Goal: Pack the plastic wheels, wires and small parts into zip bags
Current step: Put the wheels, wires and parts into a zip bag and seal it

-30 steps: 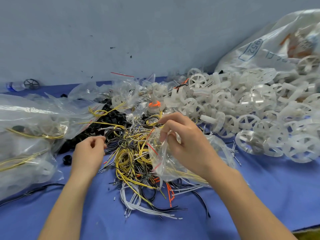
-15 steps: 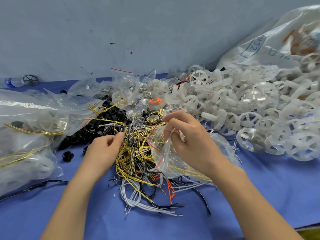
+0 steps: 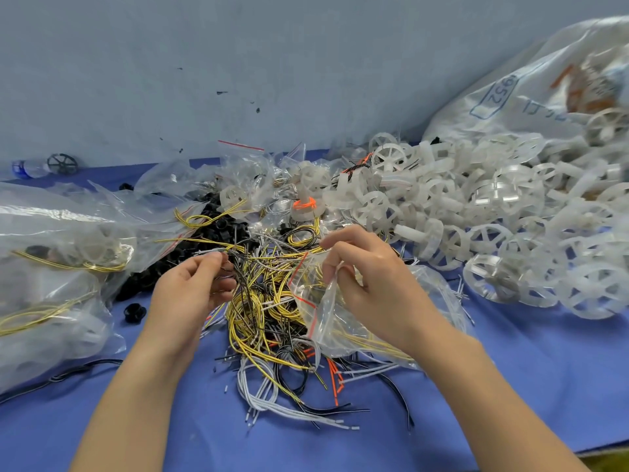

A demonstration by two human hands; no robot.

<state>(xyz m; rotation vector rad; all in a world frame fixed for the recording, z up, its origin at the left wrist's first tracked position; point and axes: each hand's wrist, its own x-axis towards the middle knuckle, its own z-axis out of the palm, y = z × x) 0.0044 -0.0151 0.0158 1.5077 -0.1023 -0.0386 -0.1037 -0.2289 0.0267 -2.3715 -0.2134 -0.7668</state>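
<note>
A tangled heap of yellow, black, white and orange wires (image 3: 272, 321) lies in the middle of the blue table. My left hand (image 3: 190, 291) pinches a few dark wires (image 3: 238, 267) lifted out of the heap. My right hand (image 3: 371, 287) grips the open mouth of a clear zip bag (image 3: 326, 321) with a red seal line; some yellow wires lie inside it. White spoked plastic wheels (image 3: 476, 226) are piled at the right. Small black parts (image 3: 211, 229) sit behind the wires.
Filled clear bags (image 3: 58, 267) with wheels and yellow wires lie at the left. Empty zip bags (image 3: 245, 172) are heaped at the back. A large printed sack (image 3: 531, 93) leans against the grey wall at the right. A loose black ring (image 3: 135, 311) lies near my left wrist.
My left hand moved right from the black parts into the wire heap and picked up a few dark wires. My right hand kept holding the bag mouth.
</note>
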